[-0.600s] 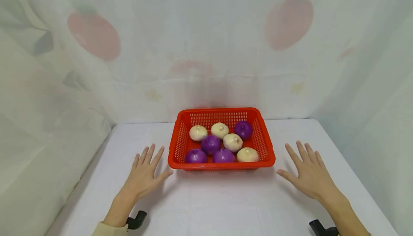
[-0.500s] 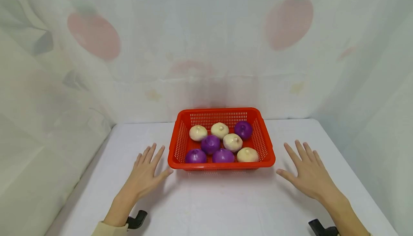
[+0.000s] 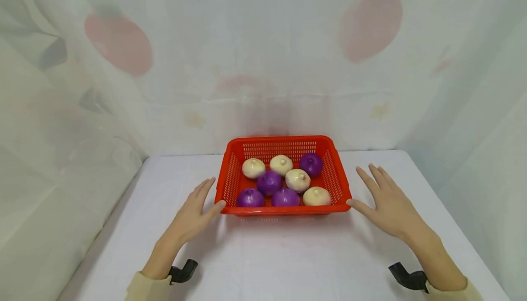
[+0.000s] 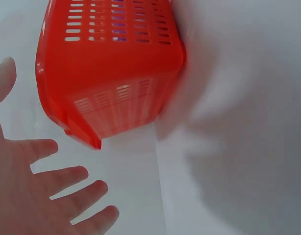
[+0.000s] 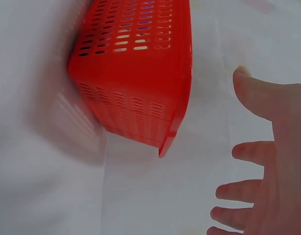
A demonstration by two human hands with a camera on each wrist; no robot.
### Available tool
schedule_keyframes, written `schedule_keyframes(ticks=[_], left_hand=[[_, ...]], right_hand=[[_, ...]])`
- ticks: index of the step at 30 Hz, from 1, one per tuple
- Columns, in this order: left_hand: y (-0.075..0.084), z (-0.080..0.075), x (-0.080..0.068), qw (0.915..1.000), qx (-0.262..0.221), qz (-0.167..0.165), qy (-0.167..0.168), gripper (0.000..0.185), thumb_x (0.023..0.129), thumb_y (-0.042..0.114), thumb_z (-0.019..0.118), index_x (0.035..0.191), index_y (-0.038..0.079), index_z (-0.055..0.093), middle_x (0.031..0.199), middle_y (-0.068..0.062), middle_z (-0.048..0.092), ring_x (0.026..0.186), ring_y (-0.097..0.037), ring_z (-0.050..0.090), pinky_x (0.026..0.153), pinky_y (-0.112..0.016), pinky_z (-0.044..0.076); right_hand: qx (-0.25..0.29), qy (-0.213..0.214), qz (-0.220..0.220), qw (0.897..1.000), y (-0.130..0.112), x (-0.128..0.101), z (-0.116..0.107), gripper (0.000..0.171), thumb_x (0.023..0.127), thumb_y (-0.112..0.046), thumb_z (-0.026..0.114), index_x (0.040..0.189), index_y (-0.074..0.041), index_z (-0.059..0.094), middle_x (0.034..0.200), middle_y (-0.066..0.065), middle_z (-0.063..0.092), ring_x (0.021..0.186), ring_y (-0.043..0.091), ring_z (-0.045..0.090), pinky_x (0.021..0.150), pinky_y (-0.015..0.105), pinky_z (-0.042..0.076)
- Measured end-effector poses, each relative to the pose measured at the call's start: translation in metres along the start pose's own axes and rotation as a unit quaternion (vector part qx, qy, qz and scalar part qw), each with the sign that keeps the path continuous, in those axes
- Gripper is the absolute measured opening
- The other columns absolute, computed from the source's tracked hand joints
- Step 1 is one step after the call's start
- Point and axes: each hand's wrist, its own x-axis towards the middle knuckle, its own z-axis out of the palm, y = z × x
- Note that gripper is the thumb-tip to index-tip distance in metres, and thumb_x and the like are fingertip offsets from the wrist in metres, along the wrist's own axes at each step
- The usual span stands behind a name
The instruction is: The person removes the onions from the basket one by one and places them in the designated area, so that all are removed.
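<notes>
A red plastic basket (image 3: 284,210) with slotted walls sits toward the back of the table in the head view. Inside lie several glossy purple onions (image 3: 269,183) and several cream onions (image 3: 298,180). My left hand (image 3: 190,214) is beside the basket's left end, fingers extended, its thumb tip overlapping the near left corner in the head view. On the opposite side, my right hand (image 3: 391,207) has its fingers spread and its thumb tip right at the near right corner. Both wrist views show a gap between the fingers and the basket wall (image 4: 111,68).
A white cloth covers the table (image 3: 284,264). Behind it hangs a pale curtain (image 3: 263,63) with faded fruit prints, and similar sheeting (image 3: 49,177) closes off the left and right sides. Black wrist mounts (image 3: 184,271) stick out from both forearms.
Both hands have moved inward and slightly forward, bringing the thumbs to the basket's near corners. The palms have turned toward the basket, which stays in place with its onions.
</notes>
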Motion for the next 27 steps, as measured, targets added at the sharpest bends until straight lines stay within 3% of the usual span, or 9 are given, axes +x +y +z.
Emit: schedule_keyframes(ticks=[4, 12, 21, 27], left_hand=[[0.005, 0.002, 0.005, 0.9989, -0.046, -0.009, -0.009, 0.081, 0.099, 0.063, 0.052, 0.162, 0.021, 0.024, 0.164, -0.011, 0.027, 0.148, -0.038, 0.029, 0.109, -0.070, 0.032], [0.008, 0.012, 0.013, 0.9915, -0.130, 0.009, -0.006, 0.075, 0.099, 0.051, 0.060, 0.159, 0.016, 0.030, 0.158, -0.011, 0.035, 0.138, -0.033, 0.042, 0.106, -0.057, 0.045], [0.003, 0.018, 0.021, 0.9796, -0.198, -0.028, -0.022, 0.076, 0.097, 0.045, 0.067, 0.159, 0.019, 0.031, 0.161, -0.013, 0.031, 0.138, -0.045, 0.042, 0.104, -0.057, 0.046], [0.002, 0.020, 0.024, 0.9677, -0.245, -0.043, -0.040, 0.077, 0.096, 0.041, 0.070, 0.159, 0.023, 0.030, 0.163, -0.011, 0.029, 0.138, -0.043, 0.043, 0.103, -0.056, 0.048]], right_hand=[[0.015, -0.003, -0.001, 1.000, -0.005, 0.007, -0.006, 0.090, 0.094, -0.061, 0.060, 0.161, -0.013, 0.026, 0.161, 0.028, 0.024, 0.146, 0.052, 0.021, 0.106, 0.076, 0.027], [0.028, -0.008, -0.009, 1.000, -0.015, 0.023, -0.012, 0.087, 0.095, -0.060, 0.059, 0.160, -0.011, 0.029, 0.160, 0.026, 0.026, 0.144, 0.049, 0.027, 0.104, 0.074, 0.034], [0.050, -0.026, -0.029, 0.998, -0.026, 0.046, -0.009, 0.081, 0.096, -0.056, 0.061, 0.158, -0.012, 0.034, 0.158, 0.026, 0.031, 0.143, 0.048, 0.030, 0.100, 0.073, 0.040], [0.062, -0.039, -0.046, 0.996, -0.029, 0.062, -0.002, 0.079, 0.095, -0.055, 0.063, 0.158, -0.013, 0.036, 0.159, 0.023, 0.031, 0.143, 0.046, 0.031, 0.099, 0.072, 0.042]])
